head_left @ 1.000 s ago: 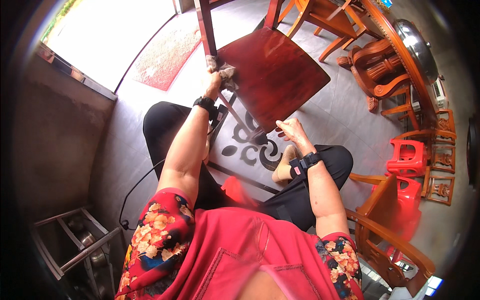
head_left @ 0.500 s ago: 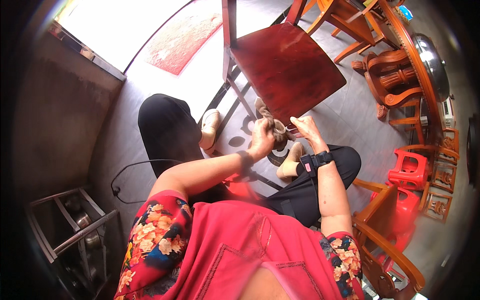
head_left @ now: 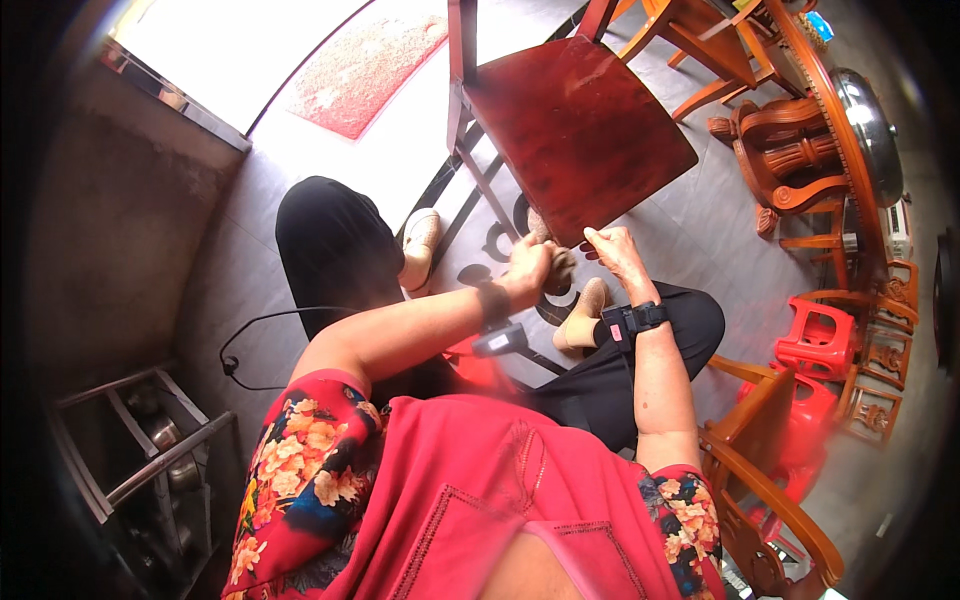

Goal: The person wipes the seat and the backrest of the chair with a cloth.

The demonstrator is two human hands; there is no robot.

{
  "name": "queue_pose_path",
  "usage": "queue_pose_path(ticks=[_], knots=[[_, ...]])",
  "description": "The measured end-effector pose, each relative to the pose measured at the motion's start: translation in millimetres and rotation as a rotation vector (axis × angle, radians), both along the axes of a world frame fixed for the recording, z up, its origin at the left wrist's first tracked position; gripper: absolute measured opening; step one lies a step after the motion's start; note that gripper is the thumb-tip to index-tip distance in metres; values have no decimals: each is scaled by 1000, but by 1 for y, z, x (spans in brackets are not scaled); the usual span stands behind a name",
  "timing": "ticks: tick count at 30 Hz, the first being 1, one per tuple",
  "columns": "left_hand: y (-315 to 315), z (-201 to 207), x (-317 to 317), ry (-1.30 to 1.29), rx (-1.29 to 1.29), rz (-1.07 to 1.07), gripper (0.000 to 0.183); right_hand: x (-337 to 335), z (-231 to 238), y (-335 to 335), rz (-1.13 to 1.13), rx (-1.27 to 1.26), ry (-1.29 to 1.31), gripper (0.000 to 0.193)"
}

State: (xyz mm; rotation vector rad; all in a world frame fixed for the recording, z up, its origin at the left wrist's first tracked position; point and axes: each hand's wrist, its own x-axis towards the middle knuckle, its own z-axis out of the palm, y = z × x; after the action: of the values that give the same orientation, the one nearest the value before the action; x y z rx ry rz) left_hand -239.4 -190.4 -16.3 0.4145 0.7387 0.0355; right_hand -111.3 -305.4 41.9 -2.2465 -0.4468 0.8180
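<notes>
My left hand is closed around a bunched grey-brown cloth-like piece, just below the near corner of a dark red wooden chair seat. Part of that piece shows past my knuckles; the rest is hidden by my fingers. To its right, my right hand is closed in a pinch close to the seat's near edge. What its fingers hold, if anything, is too small to make out. Each wrist wears a black strap with a small device.
A carved wooden table with wooden chairs stands at the right. Red plastic stools and an armchair are nearer me. A metal rack stands at the left, and a black cable loops beside my leg. A red mat lies far left.
My left hand has turned, and its wrist device now shows underneath. Less of the grey-brown piece is visible, with its looped part hidden. My right hand stays almost where it was.
</notes>
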Motion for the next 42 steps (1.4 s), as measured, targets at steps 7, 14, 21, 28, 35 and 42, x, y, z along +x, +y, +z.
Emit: queue_pose_path(ticks=[7,14,21,28,35,42], knots=[[0,-33,8,17,347,-108,40,11,-23,-13,76,-49,-59,40],[15,-171,27,-27,365,-389,41,-4,13,4,-3,66,122,36],[-8,-84,7,-56,318,-176,44,-7,3,1,-29,21,55,36],[-17,-87,-3,24,700,-88,44,-9,4,7,50,-76,-47,39],[5,-100,5,198,849,-557,51,-10,2,1,47,-75,-84,43],[33,-252,-10,-46,1182,-729,37,-12,5,5,63,-45,-65,48]])
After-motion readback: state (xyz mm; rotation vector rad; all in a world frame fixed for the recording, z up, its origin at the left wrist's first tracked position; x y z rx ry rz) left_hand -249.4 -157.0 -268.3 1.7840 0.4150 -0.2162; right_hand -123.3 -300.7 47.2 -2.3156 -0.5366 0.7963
